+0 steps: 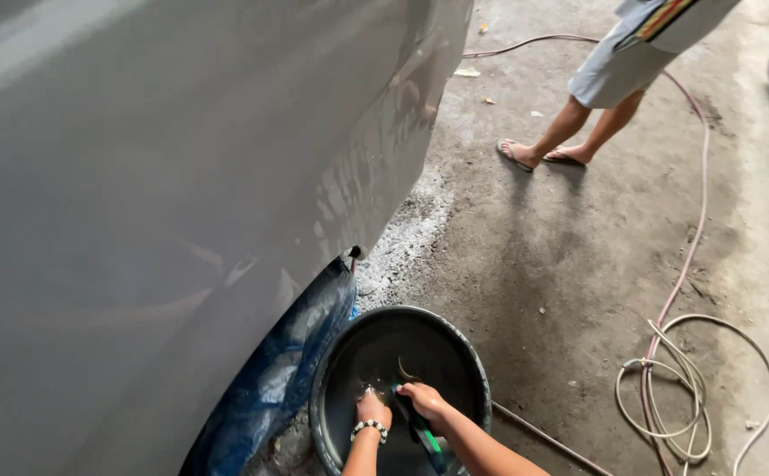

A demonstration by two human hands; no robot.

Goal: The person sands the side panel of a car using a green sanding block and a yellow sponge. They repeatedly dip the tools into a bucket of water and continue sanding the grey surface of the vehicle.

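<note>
While a grey car body panel (pixel 164 176) fills the left of the view, its wheel arch is draped with blue plastic sheeting (pixel 270 379), and the concrete floor (pixel 560 264) spreads out to the right. A hose (pixel 675 388) runs along that floor and lies coiled at the right. Another person's legs (pixel 591 123), in sandals, stand well apart at the top.

Just beside the sheeting sits a round dark basin (pixel 331 375) holding water. Both forearms reach up from the bottom edge and dip into it. The left hand (pixel 372 410), a beaded bracelet (pixel 368 427) on its wrist, is lowered in the water with fingers curled; whether it grips anything cannot be told. The right hand (pixel 424 401) is closed around a dark tool with a green stripe (pixel 419 430), held inside the basin, its handle angled toward the person.
</note>
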